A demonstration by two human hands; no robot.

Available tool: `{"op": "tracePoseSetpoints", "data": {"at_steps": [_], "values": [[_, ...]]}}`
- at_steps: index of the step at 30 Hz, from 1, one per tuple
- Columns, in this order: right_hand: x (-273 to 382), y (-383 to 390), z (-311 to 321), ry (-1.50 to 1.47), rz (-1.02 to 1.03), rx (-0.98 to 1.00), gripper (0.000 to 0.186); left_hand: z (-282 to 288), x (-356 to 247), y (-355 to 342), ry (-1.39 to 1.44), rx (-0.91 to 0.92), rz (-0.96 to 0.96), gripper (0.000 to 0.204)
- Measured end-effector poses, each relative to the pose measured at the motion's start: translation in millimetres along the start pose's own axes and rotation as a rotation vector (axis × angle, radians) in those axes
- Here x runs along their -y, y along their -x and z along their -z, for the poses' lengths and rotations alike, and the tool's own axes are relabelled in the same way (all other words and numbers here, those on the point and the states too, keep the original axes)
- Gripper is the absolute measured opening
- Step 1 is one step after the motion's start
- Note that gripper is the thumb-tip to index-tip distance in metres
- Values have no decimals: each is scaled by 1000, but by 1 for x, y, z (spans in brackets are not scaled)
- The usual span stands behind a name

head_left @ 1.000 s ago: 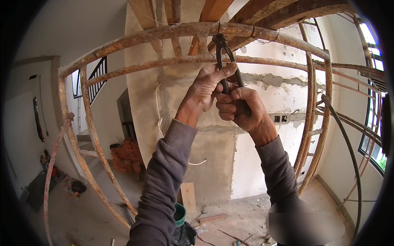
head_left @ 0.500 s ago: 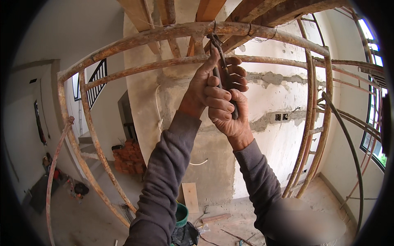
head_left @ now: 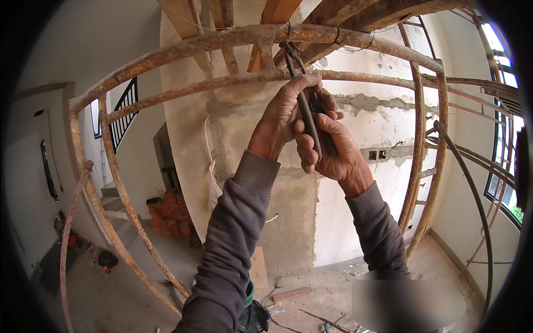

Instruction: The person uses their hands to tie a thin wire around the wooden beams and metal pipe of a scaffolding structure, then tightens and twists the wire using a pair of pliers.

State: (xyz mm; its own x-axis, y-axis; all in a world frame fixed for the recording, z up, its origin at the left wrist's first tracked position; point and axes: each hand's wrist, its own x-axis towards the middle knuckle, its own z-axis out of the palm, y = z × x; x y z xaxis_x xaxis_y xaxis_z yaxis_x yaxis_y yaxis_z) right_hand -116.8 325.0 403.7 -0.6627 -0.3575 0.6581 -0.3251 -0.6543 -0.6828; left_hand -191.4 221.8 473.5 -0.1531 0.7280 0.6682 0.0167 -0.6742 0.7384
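Note:
Both my arms reach up and forward in dark grey sleeves. My left hand [head_left: 283, 116] is closed round the long dark handles of steel pincers [head_left: 309, 123], its thumb lying across them. Lower and to the right, my right hand [head_left: 340, 147] grips the handle ends with curled fingers. The pincers tilt upward, their jaws at a thin dark tie wire [head_left: 288, 30] looped round the rusty top tube [head_left: 233, 41] of a scaffold frame. Whether the jaws have bitten the wire is too small to tell. My fingers partly hide the handles.
Wooden beams [head_left: 280, 11] rest above the tube, and a second wire tie [head_left: 337, 36] sits further right. Scaffold legs [head_left: 119, 161] stand on both sides. A patched wall [head_left: 288, 222] rises behind. Stacked bricks [head_left: 172, 213] and a green bucket [head_left: 249, 291] lie below.
My right hand has moved slightly right and its grip has loosened and shifted on the handles. The left thumb has come down across the pincers. The handles show more apart.

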Motion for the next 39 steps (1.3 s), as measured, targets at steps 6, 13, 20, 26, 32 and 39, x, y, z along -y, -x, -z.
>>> {"op": "tracePoseSetpoints", "data": {"at_steps": [6, 13, 20, 26, 32, 39], "values": [[7, 19, -38, 849, 172, -474, 40, 6, 8, -6, -64, 35, -70, 30], [-12, 4, -52, 1852, 440, -786, 33, 7, 18, -15, -55, -18, -106, 38], [-13, -10, -46, 1978, 292, -968, 38, 1, 20, -13, 18, -33, -118, 30], [-20, -6, -54, 2035, 359, -993, 40, -4, 31, -14, 216, -14, -159, 20], [-20, -3, -48, 2065, 401, -975, 43, -12, 33, -12, 220, -17, -202, 19], [-16, 0, -53, 2020, 339, -935, 43, -12, 31, -8, 112, -89, -170, 25]]}}
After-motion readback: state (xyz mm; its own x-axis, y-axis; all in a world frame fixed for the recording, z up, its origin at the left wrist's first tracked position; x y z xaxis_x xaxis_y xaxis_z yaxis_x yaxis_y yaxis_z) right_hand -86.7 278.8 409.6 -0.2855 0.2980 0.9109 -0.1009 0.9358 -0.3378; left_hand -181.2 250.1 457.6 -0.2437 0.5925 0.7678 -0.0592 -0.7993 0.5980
